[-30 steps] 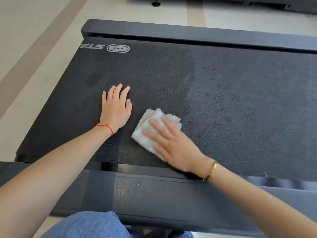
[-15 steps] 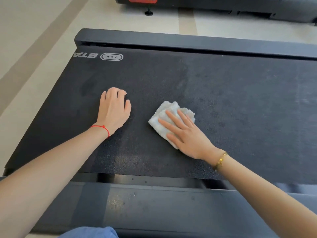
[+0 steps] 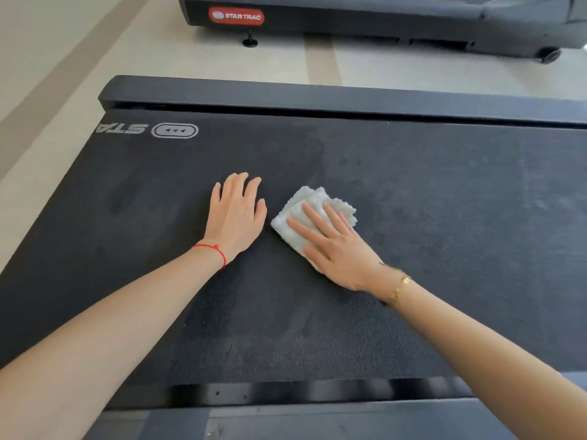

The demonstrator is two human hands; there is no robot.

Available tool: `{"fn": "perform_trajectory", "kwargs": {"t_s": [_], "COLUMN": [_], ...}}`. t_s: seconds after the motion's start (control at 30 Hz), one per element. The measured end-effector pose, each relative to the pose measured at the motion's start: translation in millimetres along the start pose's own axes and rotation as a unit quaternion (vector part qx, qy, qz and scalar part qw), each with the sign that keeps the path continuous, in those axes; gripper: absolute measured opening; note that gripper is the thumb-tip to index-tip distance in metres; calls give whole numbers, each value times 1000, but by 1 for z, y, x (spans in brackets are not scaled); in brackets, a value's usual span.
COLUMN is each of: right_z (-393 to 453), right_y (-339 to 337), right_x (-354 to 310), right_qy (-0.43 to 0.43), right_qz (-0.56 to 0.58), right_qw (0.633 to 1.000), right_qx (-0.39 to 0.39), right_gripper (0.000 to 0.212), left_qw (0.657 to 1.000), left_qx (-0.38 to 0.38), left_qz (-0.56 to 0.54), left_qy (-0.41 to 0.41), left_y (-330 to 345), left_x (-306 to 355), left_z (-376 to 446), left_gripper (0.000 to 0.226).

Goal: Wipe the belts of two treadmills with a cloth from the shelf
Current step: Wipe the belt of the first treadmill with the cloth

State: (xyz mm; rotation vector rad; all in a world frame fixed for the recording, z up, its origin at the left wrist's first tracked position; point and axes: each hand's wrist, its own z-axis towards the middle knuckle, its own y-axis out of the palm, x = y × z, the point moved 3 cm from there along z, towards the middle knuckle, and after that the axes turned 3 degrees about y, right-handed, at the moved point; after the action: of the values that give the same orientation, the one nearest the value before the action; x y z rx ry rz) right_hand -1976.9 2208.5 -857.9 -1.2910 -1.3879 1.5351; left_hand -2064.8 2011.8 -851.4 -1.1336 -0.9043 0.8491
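Right hand [image 3: 336,249] flat on the folded white cloth [image 3: 313,214], fingers straight and spread, pressing it to the belt [image 3: 444,249]. Left hand [image 3: 236,214] just beside it on the left, palm down on bare belt, fingers relaxed, holding nothing. The dark textured belt shows duller and shinier patches, with a white logo [image 3: 174,130] at its far left. Beyond the far side rail [image 3: 317,96], pale floor [image 3: 79,42] and a second treadmill [image 3: 381,23].
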Motion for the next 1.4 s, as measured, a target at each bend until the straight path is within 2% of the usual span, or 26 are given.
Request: {"fn": "perform_trajectory", "kwargs": {"t_s": [0.1,0.2,0.27,0.33,0.43,0.53,0.63,0.7,0.8,0.87,0.93,1.07,1.13,1.2,1.3,1.4], "right_z": [2,42,79,116,155,160,155,161,179,195,215,224,219,214,210,199], "right_y": [-12,-28,-36,-39,-28,-13,-17,-29,-48,-52,-48,-21,-18,-24,-36,-52], "right_x": [39,93,118,121,83,33,48,82,126,130,109,34,28,47,103,146], "right_qy": [11,126,205,243,205,77,24,76,223,276,253,98,58,58,142,297], "right_qz": [-9,-43,-27,3,-8,-26,-27,-67,1,27,13,-39,-28,-41,-84,-7], "right_qw": [1000,990,978,970,979,997,999,995,975,961,967,993,997,997,986,955], "right_qx": [9,41,33,19,-2,-15,-15,6,2,-18,-36,-54,-51,-45,-33,-18], "right_gripper": [51,50,51,51,53,53,53,54,53,54,55,54,53,54,54,55], "left_qw": [1000,999,999,999,999,999,999,999,998,998,998,999,999,999,998,998], "left_qx": [-5,-4,1,8,11,9,10,8,1,1,4,8,6,6,2,1], "left_qz": [-19,-30,-32,-34,-36,-37,-36,-38,-39,-39,-37,-29,-29,-32,-40,-41], "left_qy": [-8,-19,-26,-31,-32,-32,-32,-34,-40,-42,-44,-41,-40,-39,-38,-42], "left_y": [7,11,12,12,12,13,14,13,12,13,13,14,14,13,13,12], "left_x": [-4,-3,-2,-2,-4,-5,-6,-5,-4,-4,-4,-5,-5,-4,-4,-4], "left_z": [3,0,0,1,2,3,3,3,4,4,5,4,4,3,1,3], "left_gripper": [50,52,52,52,52,53,53,53,54,55,54,54,55,55,55,55]}}
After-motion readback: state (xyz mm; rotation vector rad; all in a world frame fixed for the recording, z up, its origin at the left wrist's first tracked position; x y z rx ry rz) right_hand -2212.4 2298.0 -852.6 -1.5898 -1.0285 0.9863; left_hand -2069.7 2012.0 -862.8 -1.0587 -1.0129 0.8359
